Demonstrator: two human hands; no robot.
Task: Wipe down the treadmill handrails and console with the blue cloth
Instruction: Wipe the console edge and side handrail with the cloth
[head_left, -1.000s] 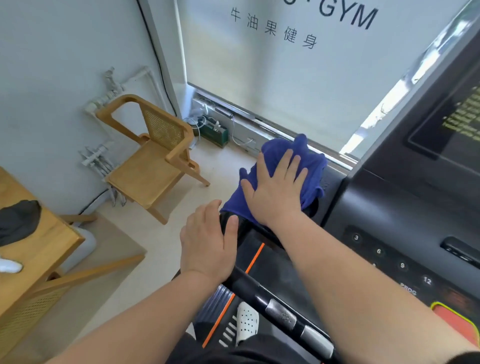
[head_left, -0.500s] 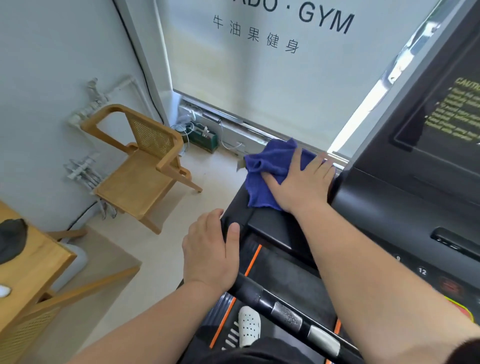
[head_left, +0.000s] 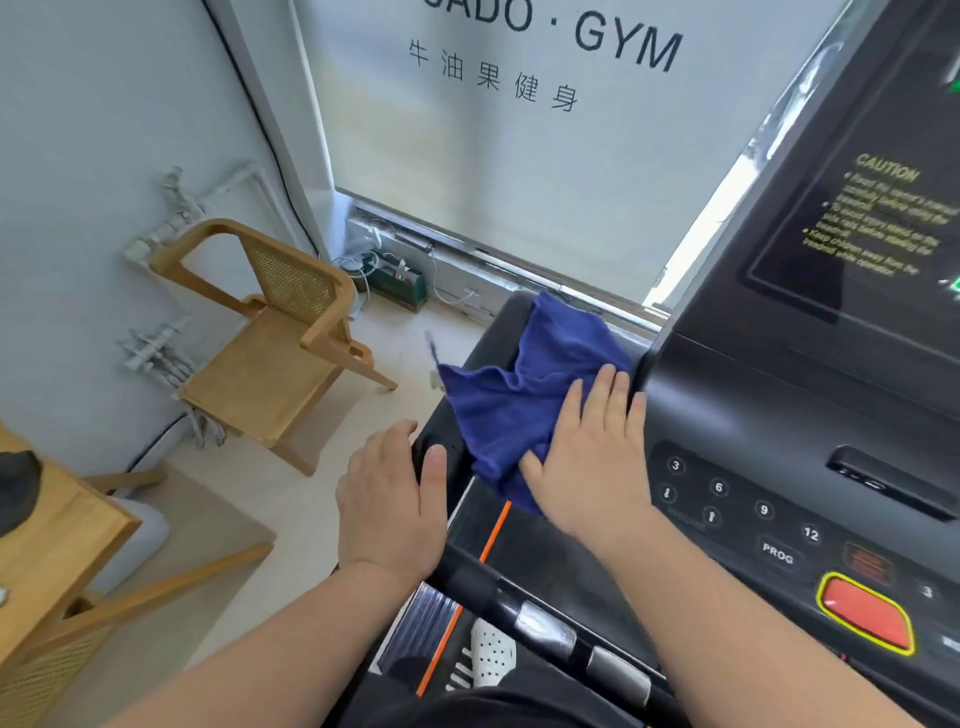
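Two hands: right hand, fingers straight, presses crumpled dark-blue cloth beside black treadmill console — left hand, fingers together, rests on black handrail.

Soft daylight filters through the white blind ahead of me, bright and even, with a blown-out strip glaring where it ends beside the console. Shadows are faint. The wide lens bows the wall edges and the chair at my left. The yellow caution text on the console looks slightly smeared.
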